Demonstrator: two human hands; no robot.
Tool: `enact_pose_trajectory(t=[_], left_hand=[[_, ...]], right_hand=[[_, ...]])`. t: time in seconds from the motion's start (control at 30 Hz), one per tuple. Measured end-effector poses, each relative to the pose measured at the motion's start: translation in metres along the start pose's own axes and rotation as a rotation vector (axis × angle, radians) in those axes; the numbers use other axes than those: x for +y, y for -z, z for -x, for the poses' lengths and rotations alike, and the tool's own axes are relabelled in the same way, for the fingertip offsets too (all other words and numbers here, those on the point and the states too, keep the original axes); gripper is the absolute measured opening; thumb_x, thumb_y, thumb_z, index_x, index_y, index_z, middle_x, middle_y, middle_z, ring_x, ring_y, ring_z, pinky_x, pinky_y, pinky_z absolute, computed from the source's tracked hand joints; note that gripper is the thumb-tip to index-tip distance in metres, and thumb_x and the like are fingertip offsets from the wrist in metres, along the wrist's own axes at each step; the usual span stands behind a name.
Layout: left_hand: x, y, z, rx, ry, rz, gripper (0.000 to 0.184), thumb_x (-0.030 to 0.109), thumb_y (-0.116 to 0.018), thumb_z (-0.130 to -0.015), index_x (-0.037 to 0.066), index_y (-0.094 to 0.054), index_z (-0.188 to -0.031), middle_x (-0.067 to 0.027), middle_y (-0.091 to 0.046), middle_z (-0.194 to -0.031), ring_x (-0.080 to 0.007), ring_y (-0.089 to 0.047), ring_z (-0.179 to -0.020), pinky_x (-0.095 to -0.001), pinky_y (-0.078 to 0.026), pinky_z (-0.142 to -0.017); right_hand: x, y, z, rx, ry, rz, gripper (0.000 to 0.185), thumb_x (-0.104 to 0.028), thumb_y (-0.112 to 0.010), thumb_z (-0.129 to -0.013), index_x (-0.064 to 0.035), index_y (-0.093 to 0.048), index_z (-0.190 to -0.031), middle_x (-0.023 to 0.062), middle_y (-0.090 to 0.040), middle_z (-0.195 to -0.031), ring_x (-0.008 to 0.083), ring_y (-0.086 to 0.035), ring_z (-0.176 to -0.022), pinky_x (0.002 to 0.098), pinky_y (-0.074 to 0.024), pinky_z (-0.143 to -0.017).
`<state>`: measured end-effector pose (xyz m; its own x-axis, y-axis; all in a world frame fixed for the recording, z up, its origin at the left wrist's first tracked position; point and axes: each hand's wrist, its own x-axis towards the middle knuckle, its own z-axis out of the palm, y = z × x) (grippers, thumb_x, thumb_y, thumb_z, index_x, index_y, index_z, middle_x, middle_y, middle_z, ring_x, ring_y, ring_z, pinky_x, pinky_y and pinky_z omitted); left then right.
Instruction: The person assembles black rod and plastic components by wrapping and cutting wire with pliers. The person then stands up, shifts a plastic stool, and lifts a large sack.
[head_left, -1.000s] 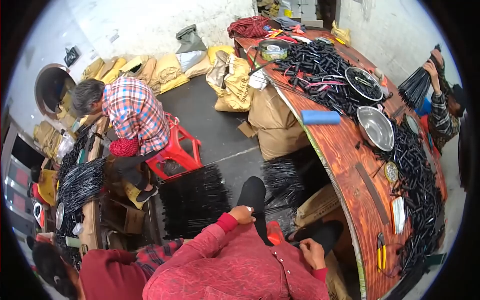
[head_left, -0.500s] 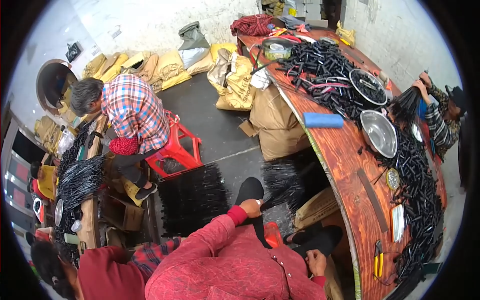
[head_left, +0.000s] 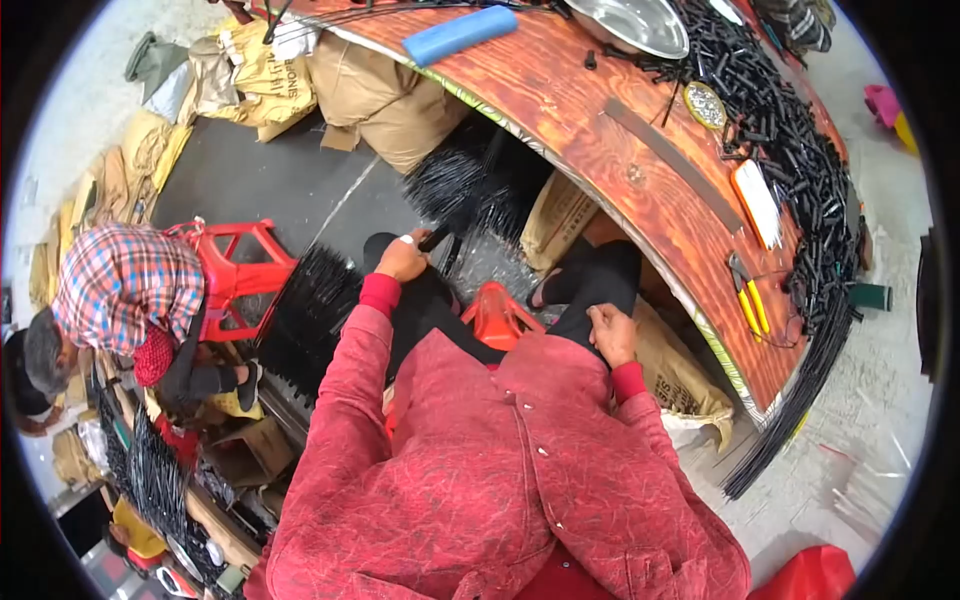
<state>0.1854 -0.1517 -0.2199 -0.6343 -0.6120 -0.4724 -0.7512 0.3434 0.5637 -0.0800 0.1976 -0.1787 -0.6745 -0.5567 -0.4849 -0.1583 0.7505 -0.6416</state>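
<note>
My left hand (head_left: pixel 402 260) is closed around a dark end of the long thin black strands (head_left: pixel 455 185) by my knee; a white band shows on one finger. The strands reach away from it toward the floor, and their near ends are partly hidden by the hand. My right hand (head_left: pixel 612 333) rests on my right thigh with its fingers loosely bent, and nothing shows in it. Between my legs is a red plastic stool (head_left: pixel 495 315). Left of my leg, a wide dark bundle of black strands (head_left: pixel 318 310) lies low near the floor.
On the right curves a wooden table (head_left: pixel 560 110) with black plastic pieces (head_left: pixel 790 165), a metal bowl (head_left: pixel 640 25), yellow-handled pliers (head_left: pixel 748 295) and a blue roll (head_left: pixel 460 35). A co-worker in a checked shirt (head_left: pixel 130 285) sits at the left. Brown sacks (head_left: pixel 380 90) stand beyond.
The view has swung right and down, so the scene sits further left and more of my jacket shows. My left hand stays by my knee; my right hand stays on my thigh.
</note>
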Motion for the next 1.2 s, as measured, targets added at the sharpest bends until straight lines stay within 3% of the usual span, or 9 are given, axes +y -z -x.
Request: enact_pose_trajectory(t=[0.2,0.3,0.37,0.47,0.67,0.73,0.8,1.0,1.2], left_hand=[[0.010,0.021,-0.088,0.296,-0.138,-0.130,0.040,0.016,-0.060,-0.081,0.016,-0.063,-0.121,-0.0183,-0.069,-0.111,-0.0373,-0.065,-0.103,-0.0460,-0.051,-0.088],[0.059,0.049,-0.117,0.366,-0.064,-0.197,0.052,0.021,-0.066,-0.078,0.022,-0.056,-0.130,-0.0202,-0.063,-0.117,-0.0415,-0.061,-0.106,-0.0485,-0.050,-0.089],[0.067,0.052,-0.134,0.521,-0.002,-0.449,0.053,0.023,-0.069,-0.078,0.022,-0.057,-0.129,-0.0179,-0.061,-0.119,-0.0401,-0.057,-0.111,-0.0480,-0.049,-0.090],[0.057,0.041,-0.126,0.624,-0.116,-0.363,0.052,0.024,-0.073,-0.075,0.021,-0.060,-0.125,-0.0155,-0.060,-0.120,-0.0369,-0.053,-0.116,-0.0477,-0.047,-0.092],[-0.037,-0.032,-0.024,0.484,-0.173,-0.368,0.038,0.022,-0.073,-0.068,0.016,-0.067,-0.105,-0.0113,-0.061,-0.109,-0.0353,-0.054,-0.105,-0.0480,-0.047,-0.087],[-0.062,-0.046,0.014,0.446,-0.202,-0.407,0.032,0.020,-0.074,-0.068,0.012,-0.069,-0.099,-0.0113,-0.060,-0.112,-0.0356,-0.050,-0.113,-0.0491,-0.042,-0.098],[-0.039,-0.050,0.054,0.558,-0.269,-0.423,0.023,0.018,-0.073,-0.073,0.011,-0.069,-0.095,-0.0116,-0.057,-0.124,-0.0375,-0.044,-0.126,-0.0546,-0.034,-0.108],[-0.024,-0.065,0.074,0.591,-0.311,-0.340,0.020,0.016,-0.072,-0.072,0.014,-0.071,-0.092,-0.0072,-0.063,-0.114,-0.0372,-0.046,-0.125,-0.0551,-0.031,-0.109],[-0.021,-0.067,0.062,0.496,-0.328,-0.352,0.019,0.018,-0.071,-0.075,0.016,-0.072,-0.094,-0.0022,-0.066,-0.108,-0.0363,-0.047,-0.126,-0.0550,-0.029,-0.110]], right_hand=[[0.010,-0.003,-0.005,-0.008,-0.004,-0.073,0.029,-0.031,-0.059,-0.094,-0.0055,-0.072,-0.091,0.0048,-0.063,-0.052,0.0130,-0.058,-0.042,0.0294,-0.0456,-0.046],[0.004,-0.003,-0.006,-0.017,-0.018,-0.080,0.025,-0.025,-0.059,-0.097,-0.0033,-0.070,-0.093,0.0021,-0.059,-0.053,0.0076,-0.050,-0.042,0.0255,-0.0390,-0.042],[0.000,-0.004,-0.005,-0.014,-0.038,-0.063,0.028,-0.029,-0.059,-0.095,-0.0046,-0.071,-0.093,0.0039,-0.061,-0.052,0.0112,-0.055,-0.042,0.0285,-0.0435,-0.045],[-0.006,-0.003,-0.008,0.001,-0.037,-0.064,0.029,-0.032,-0.059,-0.095,-0.0053,-0.071,-0.093,0.0048,-0.062,-0.052,0.0132,-0.058,-0.043,0.0303,-0.0458,-0.047],[-0.006,-0.003,-0.009,-0.030,-0.029,-0.078,0.027,-0.028,-0.059,-0.095,-0.0039,-0.070,-0.092,0.0037,-0.060,-0.052,0.0099,-0.053,-0.042,0.0275,-0.0420,-0.044],[-0.005,-0.002,-0.008,-0.040,-0.030,-0.071,0.026,-0.028,-0.059,-0.096,-0.0037,-0.070,-0.092,0.0036,-0.061,-0.053,0.0098,-0.053,-0.042,0.0272,-0.0422,-0.044],[-0.007,-0.001,-0.008,-0.050,-0.037,-0.029,0.028,-0.030,-0.059,-0.095,-0.0049,-0.070,-0.093,0.0045,-0.063,-0.054,0.0128,-0.058,-0.044,0.0290,-0.0463,-0.048],[-0.031,-0.005,0.008,-0.302,0.089,-0.527,0.022,-0.020,-0.059,-0.097,-0.0002,-0.066,-0.103,0.0040,-0.064,-0.075,0.0087,-0.060,-0.066,0.0245,-0.0504,-0.060],[-0.123,0.084,0.049,-0.190,0.430,-0.564,0.016,-0.008,-0.055,-0.096,0.0011,-0.065,-0.103,0.0035,-0.064,-0.078,0.0081,-0.060,-0.067,0.0238,-0.0510,-0.063]])
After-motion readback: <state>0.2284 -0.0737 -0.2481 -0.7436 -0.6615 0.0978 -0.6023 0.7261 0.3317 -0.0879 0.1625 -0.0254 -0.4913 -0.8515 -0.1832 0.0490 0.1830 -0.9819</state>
